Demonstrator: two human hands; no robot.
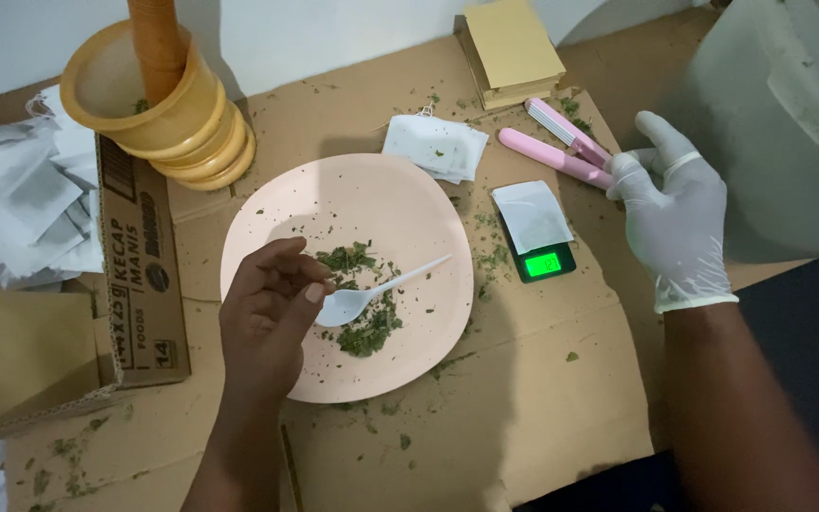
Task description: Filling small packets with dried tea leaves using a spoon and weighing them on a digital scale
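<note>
A bare left hand, in the lower middle of the frame, has its fingers curled over the bowl end of a white plastic spoon; whether it grips the spoon or only touches it cannot be told. The spoon lies on a small heap of crushed green leaves on a pale pink plate at the centre. Right of the plate, a white sachet sits on a small scale with a green display. At the upper right, the right hand, in a white glove, closes its fingers on a pink hinged tool. A yellow mortar and pestle stands at the upper left.
</note>
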